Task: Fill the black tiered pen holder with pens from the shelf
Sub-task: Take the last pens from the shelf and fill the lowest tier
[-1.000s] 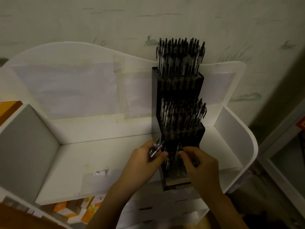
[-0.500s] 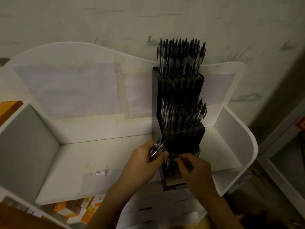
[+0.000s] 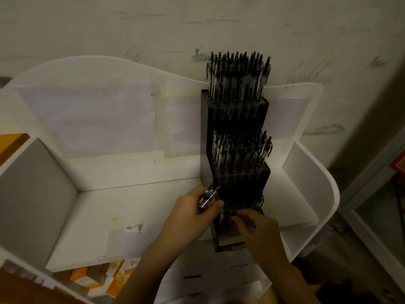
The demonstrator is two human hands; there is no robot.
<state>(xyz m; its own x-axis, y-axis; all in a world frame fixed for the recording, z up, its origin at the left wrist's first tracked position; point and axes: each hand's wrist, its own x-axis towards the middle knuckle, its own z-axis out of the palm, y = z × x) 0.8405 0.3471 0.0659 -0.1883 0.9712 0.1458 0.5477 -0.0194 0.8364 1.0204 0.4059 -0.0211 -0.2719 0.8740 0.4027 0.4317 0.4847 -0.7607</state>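
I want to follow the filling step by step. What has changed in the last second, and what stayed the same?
The right hand moved a little left and down into the lowest tier of the pen holder, its fingertips now among the pens there; whether it pinches one is unclear. The left hand stayed beside the holder, still gripping its bundle of pens. The two upper tiers stayed full, and the white shelf did not move.

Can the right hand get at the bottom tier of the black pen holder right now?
Probably yes: the right hand is already at the bottom tier of the pen holder, with nothing between; the left hand holds its pens beside it.
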